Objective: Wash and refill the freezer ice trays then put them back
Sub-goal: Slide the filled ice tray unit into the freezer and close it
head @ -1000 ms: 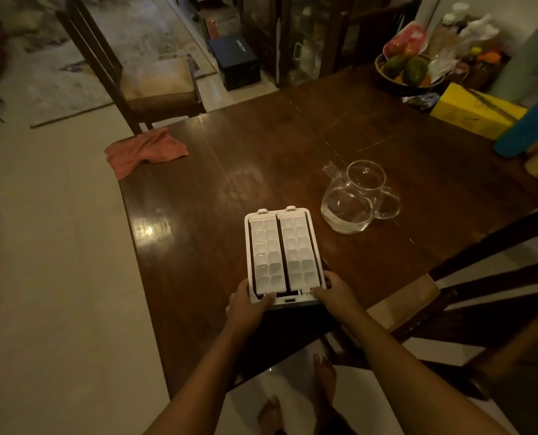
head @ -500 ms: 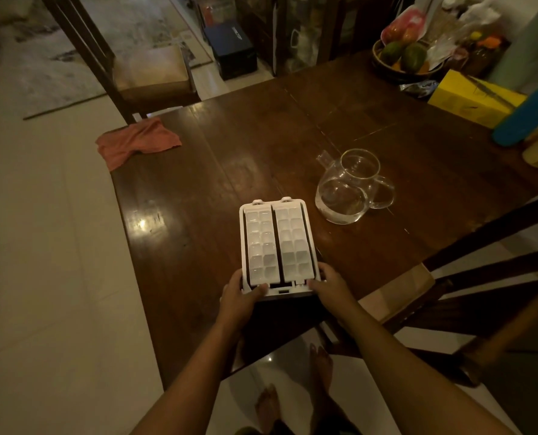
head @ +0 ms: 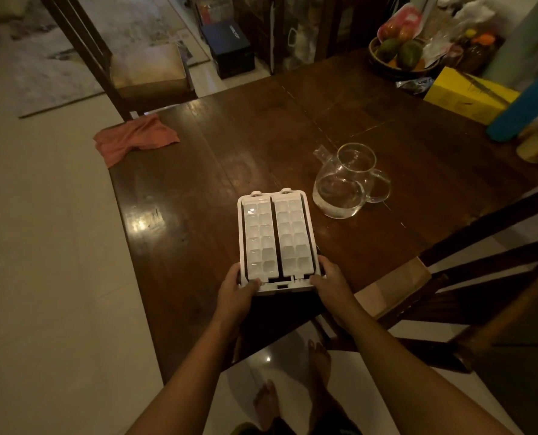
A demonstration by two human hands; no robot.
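Note:
A white frame holding two ice trays [head: 275,237] side by side lies over the near part of the dark wooden table [head: 198,189]. My left hand [head: 238,285] grips its near left corner, thumb on top. Its near right corner is gripped by my right hand [head: 327,279]. Whether the frame rests on the table or is lifted a little I cannot tell. A clear glass jug [head: 344,183] with a little water stands just right of the frame's far end.
A pink cloth [head: 134,139] hangs over the table's far left corner. A fruit bowl [head: 399,54], a yellow box [head: 468,94] and a blue cylinder [head: 525,111] crowd the far right. One wooden chair [head: 142,67] stands beyond the table, another [head: 481,277] at right.
Both hands kept their grip on the frame's near corners. The view has shifted slightly, and the frame sits a little nearer the table's near edge.

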